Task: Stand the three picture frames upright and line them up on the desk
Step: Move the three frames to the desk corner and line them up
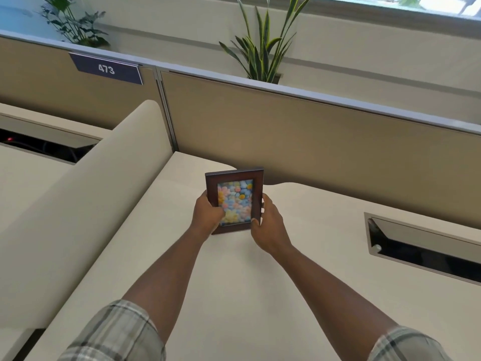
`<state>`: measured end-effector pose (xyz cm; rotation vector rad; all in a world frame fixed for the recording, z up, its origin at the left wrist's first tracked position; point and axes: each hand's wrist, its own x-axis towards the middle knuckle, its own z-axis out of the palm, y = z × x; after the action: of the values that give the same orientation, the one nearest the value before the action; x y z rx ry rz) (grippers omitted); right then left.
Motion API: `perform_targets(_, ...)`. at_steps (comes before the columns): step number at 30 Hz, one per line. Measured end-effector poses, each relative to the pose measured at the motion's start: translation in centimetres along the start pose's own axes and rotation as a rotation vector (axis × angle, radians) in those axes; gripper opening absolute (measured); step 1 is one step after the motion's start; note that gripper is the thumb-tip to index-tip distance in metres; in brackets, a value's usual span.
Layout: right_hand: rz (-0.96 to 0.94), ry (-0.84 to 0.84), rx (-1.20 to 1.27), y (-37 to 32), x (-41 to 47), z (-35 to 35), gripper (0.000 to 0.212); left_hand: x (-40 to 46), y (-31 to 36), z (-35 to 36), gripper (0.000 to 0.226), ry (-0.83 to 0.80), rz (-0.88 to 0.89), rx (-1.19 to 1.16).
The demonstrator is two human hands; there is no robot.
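Fingers of both hands pinch one frame [235, 199] by its side edges. The left hand [208, 213] wraps the left edge near the bottom, thumb lying across the front onto the glass, the other fingers hidden behind. The right hand [265, 225] takes the right edge, thumb tip pressed on the lower right corner of the dark wood border, fingers curled round the back.

The frame stands in portrait format, its picture of pastel flowers facing the camera, its top leaning slightly away. Its bottom edge is at the desk [299, 269]; whether it touches cannot be told. It sits near the back of the desk, just in front of the tan partition [325, 142]. No other frame is in view.

A plaque [106, 69] reading 473 hangs on the partition to the left. Both sleeves are plaid.
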<state>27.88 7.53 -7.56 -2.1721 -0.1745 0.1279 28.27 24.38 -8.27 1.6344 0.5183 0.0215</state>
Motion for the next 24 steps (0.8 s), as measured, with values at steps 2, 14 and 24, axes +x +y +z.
perform_targets(2,0.002,-0.021,0.009,-0.1,-0.2,-0.2,0.066,-0.1,0.0,-0.1,0.059,-0.014,-0.011,0.009)
perform_targets(14,0.157,-0.025,-0.105,-0.8,-8.0,-3.3,0.055,-10.2,-1.5,0.3,0.037,0.292,-0.035,0.257)
perform_targets(24,0.104,0.060,-0.155,3.3,-25.7,-9.7,0.033,-27.3,-4.0,8.5,0.028,-0.127,0.142,0.321)
